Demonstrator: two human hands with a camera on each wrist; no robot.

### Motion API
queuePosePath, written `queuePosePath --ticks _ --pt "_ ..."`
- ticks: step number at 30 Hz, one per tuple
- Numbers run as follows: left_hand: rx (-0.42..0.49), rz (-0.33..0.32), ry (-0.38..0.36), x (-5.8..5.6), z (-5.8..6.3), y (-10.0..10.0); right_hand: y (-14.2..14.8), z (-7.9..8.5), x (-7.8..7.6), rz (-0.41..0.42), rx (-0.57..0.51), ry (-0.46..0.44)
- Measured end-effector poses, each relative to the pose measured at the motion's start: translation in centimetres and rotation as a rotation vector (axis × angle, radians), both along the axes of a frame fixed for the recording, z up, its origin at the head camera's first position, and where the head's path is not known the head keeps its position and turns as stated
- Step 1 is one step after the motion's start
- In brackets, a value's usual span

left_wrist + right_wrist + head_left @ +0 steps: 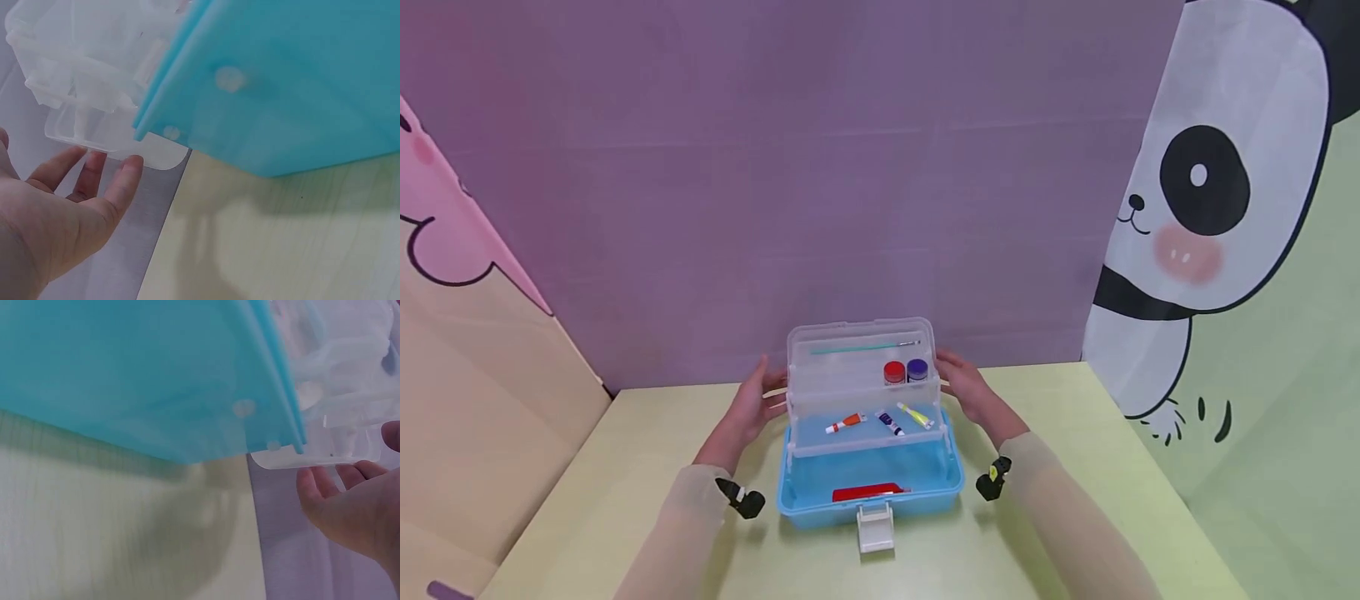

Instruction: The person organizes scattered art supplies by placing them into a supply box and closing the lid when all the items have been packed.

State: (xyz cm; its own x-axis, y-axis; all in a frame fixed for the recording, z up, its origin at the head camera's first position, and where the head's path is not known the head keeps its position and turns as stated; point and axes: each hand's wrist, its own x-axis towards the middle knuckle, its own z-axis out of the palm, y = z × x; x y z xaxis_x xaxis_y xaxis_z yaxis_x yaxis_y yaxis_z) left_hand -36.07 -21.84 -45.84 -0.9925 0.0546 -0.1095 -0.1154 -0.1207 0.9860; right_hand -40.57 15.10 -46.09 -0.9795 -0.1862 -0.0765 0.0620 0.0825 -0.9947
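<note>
A light-blue plastic box (pixel 820 518) stands with its clear lid (pixel 801 335) raised and its clear trays (pixel 805 446) spread out. My left hand (pixel 751 410) is at the lid's left side, fingers extended, fingertips right at its edge in the left wrist view. On the other side my right hand (pixel 967 392) reaches behind the lid's right edge, fingers loosely bent. An orange paint tube (pixel 847 423), a dark blue one (pixel 891 423) and a yellow one (pixel 916 415) lie in the lower tray. Above them are a red-capped jar (pixel 894 372), a purple-capped jar (pixel 917 369) and a paintbrush (pixel 857 348).
A long red item (pixel 868 492) lies in the box's bottom. The white latch (pixel 876 529) hangs down in front. The pale table (pixel 647 467) meets a purple wall (pixel 700 208) behind the box, with patterned panels at both sides.
</note>
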Motion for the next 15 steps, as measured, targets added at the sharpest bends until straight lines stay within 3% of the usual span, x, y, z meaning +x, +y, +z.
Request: queuePosePath --ticks 9,15 --pt "0.006 -0.007 0.055 -1.02 -0.34 -0.30 -0.30 0.75 -0.06 -0.016 0.014 0.024" --pt "0.005 0.024 0.073 -0.83 -0.13 -0.32 -0.30 0.97 0.39 0.021 -0.025 0.081"
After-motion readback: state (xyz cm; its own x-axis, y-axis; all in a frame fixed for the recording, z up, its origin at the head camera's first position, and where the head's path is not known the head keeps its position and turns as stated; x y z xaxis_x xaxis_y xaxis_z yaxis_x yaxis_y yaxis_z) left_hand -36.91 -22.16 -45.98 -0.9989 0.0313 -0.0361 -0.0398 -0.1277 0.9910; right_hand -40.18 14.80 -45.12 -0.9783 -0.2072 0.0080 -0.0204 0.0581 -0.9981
